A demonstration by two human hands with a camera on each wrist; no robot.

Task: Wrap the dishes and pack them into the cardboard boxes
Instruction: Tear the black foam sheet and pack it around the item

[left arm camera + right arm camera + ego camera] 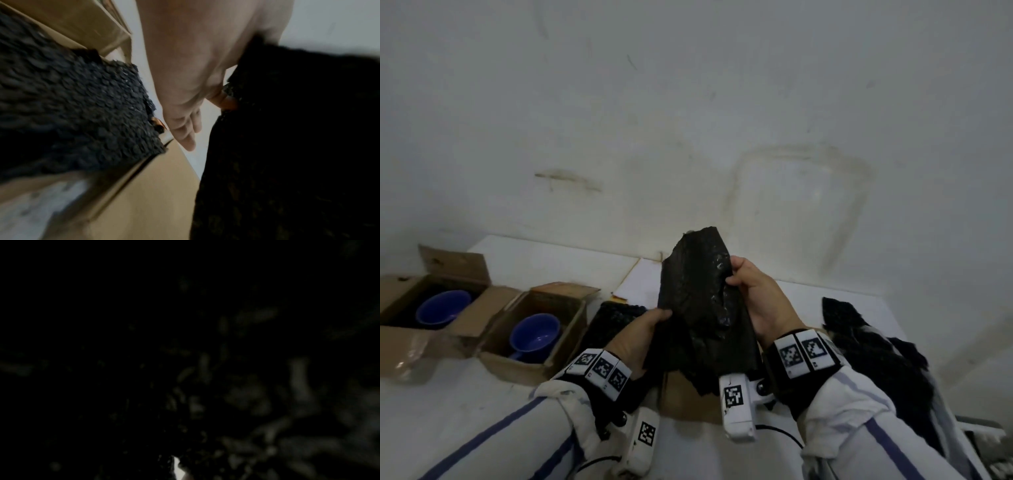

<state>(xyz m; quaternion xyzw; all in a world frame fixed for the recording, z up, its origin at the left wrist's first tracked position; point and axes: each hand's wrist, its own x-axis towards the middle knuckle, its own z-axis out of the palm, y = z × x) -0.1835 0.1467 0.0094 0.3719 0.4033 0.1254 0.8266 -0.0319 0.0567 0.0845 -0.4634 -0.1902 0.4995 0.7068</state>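
Note:
I hold a black bubble-wrap sheet (698, 301) upright above the table, in front of my chest. My left hand (643, 329) pinches its left edge and my right hand (753, 294) grips its right edge near the top. The left wrist view shows the left hand (197, 84) beside the dark sheet (298, 146), thumb behind it. Two open cardboard boxes stand at the left, one (407, 329) holding a blue bowl (443, 306) and the other (571, 308) a second blue bowl (536, 334). Whether a dish lies inside the sheet is hidden. The right wrist view is almost fully dark.
A stack of black bubble wrap (613, 322) lies right of the boxes, also in the left wrist view (72, 105). More crumpled black wrap (859, 339) sits at the right. A flat cardboard piece (688, 401) lies under my hands. A white wall (688, 120) rises behind the white table (465, 407).

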